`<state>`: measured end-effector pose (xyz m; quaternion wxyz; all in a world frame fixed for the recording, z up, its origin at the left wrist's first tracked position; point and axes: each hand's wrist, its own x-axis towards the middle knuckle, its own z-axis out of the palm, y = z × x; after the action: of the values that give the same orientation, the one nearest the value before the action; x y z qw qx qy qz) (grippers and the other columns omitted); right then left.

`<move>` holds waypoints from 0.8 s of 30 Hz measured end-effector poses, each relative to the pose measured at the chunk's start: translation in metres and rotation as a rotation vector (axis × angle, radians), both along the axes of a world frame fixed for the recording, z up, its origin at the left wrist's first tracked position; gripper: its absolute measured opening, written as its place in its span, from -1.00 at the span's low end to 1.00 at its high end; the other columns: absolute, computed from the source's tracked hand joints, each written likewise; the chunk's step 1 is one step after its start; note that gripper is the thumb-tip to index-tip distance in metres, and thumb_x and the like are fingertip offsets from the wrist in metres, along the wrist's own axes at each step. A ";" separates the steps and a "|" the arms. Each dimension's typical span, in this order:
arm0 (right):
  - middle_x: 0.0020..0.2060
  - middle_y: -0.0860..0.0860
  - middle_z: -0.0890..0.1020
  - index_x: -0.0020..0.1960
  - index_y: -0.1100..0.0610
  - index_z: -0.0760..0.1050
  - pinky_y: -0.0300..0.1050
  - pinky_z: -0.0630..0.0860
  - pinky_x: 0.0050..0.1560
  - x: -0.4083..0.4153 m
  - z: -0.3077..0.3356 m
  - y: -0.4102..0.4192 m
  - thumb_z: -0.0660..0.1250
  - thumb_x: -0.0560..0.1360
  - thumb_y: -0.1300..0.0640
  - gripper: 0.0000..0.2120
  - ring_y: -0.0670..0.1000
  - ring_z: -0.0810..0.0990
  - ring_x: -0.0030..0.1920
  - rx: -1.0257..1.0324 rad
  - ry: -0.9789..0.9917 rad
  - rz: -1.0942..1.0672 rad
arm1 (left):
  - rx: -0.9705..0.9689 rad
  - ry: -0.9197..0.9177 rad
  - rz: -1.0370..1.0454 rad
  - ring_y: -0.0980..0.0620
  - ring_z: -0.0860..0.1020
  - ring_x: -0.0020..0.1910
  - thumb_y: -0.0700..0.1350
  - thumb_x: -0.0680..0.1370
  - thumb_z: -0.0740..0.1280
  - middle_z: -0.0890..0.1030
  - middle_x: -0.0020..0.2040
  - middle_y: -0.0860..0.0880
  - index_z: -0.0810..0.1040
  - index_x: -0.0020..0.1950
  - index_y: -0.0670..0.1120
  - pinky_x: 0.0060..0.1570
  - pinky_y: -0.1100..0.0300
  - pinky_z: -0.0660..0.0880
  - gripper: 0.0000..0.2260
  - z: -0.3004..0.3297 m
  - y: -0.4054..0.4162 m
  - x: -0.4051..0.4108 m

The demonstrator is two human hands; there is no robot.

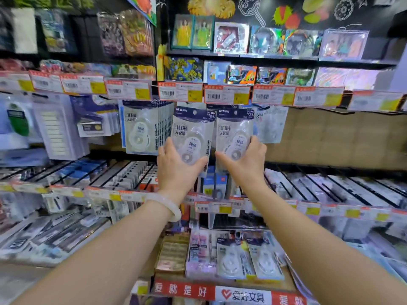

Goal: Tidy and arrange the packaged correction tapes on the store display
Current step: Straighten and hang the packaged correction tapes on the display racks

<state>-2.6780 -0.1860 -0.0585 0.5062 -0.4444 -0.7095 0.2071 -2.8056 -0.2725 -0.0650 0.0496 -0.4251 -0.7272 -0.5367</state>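
Head view:
L hand: my left hand (176, 166) is closed round the lower part of a clear plastic correction tape pack with a dark navy header card (192, 137); thumb up its left edge, fingers (201, 161) curled under its bottom right corner.
R hand: my right hand (244, 159) grips a second clear navy-topped correction tape pack (234, 133) at its lower half; thumb crosses under the bottom left, fingertips press on its right edge.
Packs vs fingers: both upright, side by side, edges nearly touching, white tape dispensers inside sit just above my palms. Headers are up by the red-and-white price tag strip (226, 95); can't tell if they're on a hook.
L wrist: pale translucent bangle (169, 205).
Hung stock: a row of same-type packs (145, 126) hangs just left of my L pack, faces fwd, stacked deep. Another clear pack (272, 124) hangs behind and right of my R pack.
Lower down: two more matching tape packs (248, 258) lie tilted in the bottom bin, above a red banner with white characters (182, 290), well apart from both hands.
Wall: bare tan pegboard (330, 137) to the right of the R pack.
Above: black shelf w/ colourful boxed items (264, 40).
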 end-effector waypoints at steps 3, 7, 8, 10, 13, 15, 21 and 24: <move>0.36 0.12 0.24 0.50 0.22 0.05 -0.08 0.26 0.33 -0.007 0.007 0.006 0.51 0.30 -0.15 0.00 0.09 0.21 0.40 0.028 -0.024 0.027 | 0.011 0.005 0.038 -0.11 0.26 0.40 0.17 0.34 0.48 0.27 0.42 -0.14 0.11 0.51 -0.15 0.33 0.08 0.24 -0.09 -0.002 0.007 -0.005; 0.38 0.12 0.21 0.52 0.19 -0.01 -0.14 0.20 0.33 -0.013 0.015 0.012 0.49 0.33 -0.14 0.00 0.09 0.17 0.41 0.095 -0.059 0.057 | -0.018 -0.013 0.067 -0.10 0.23 0.41 0.17 0.35 0.47 0.24 0.44 -0.13 0.07 0.51 -0.12 0.31 0.05 0.26 -0.09 -0.004 0.016 -0.008; 0.38 0.12 0.20 0.53 0.17 -0.04 -0.15 0.19 0.33 -0.014 0.016 0.013 0.48 0.34 -0.14 0.00 0.08 0.16 0.41 0.100 -0.074 0.068 | -0.020 -0.014 0.073 -0.10 0.24 0.40 0.18 0.35 0.47 0.25 0.43 -0.13 0.07 0.51 -0.12 0.31 0.04 0.26 -0.09 -0.004 0.018 -0.009; 0.36 0.13 0.20 0.54 0.14 -0.07 -0.15 0.20 0.29 -0.016 0.016 0.016 0.46 0.36 -0.14 0.00 0.09 0.19 0.38 0.128 -0.097 0.070 | -0.015 -0.015 0.081 -0.11 0.25 0.40 0.19 0.34 0.47 0.27 0.42 -0.14 0.09 0.51 -0.13 0.34 0.02 0.25 -0.09 -0.004 0.022 -0.013; 0.32 0.14 0.22 0.54 0.13 -0.10 -0.12 0.27 0.25 -0.018 0.010 0.018 0.44 0.37 -0.18 0.01 0.13 0.22 0.34 0.171 -0.133 0.036 | -0.006 -0.011 0.074 -0.11 0.23 0.42 0.18 0.34 0.48 0.25 0.44 -0.14 0.07 0.52 -0.14 0.36 0.04 0.22 -0.07 -0.006 0.025 -0.015; 0.32 0.14 0.22 0.54 0.12 -0.11 -0.10 0.31 0.22 -0.021 0.004 0.019 0.43 0.36 -0.21 0.01 0.12 0.24 0.33 0.164 -0.151 0.019 | 0.008 -0.008 0.074 -0.10 0.24 0.42 0.18 0.34 0.48 0.25 0.44 -0.14 0.06 0.52 -0.15 0.34 0.06 0.24 -0.06 -0.008 0.027 -0.016; 0.34 0.12 0.19 0.54 0.06 -0.13 -0.06 0.38 0.14 -0.028 0.004 0.031 0.41 0.33 -0.28 0.04 0.10 0.27 0.34 0.062 -0.166 0.015 | 0.031 -0.007 0.088 -0.10 0.28 0.38 0.18 0.34 0.48 0.28 0.41 -0.14 0.08 0.52 -0.15 0.30 0.05 0.29 -0.07 -0.014 0.032 -0.019; 0.35 0.13 0.18 0.53 0.05 -0.11 -0.10 0.37 0.06 -0.031 0.006 0.041 0.43 0.32 -0.26 0.04 0.13 0.26 0.34 0.037 -0.168 0.030 | 0.035 -0.003 0.088 -0.10 0.28 0.38 0.17 0.34 0.49 0.28 0.40 -0.14 0.09 0.51 -0.15 0.30 0.06 0.29 -0.08 -0.015 0.033 -0.019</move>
<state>-2.7090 -0.1451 -0.0523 0.4499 -0.4400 -0.7598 0.1633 -2.8249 -0.2397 -0.0799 0.0794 -0.3910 -0.7357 -0.5473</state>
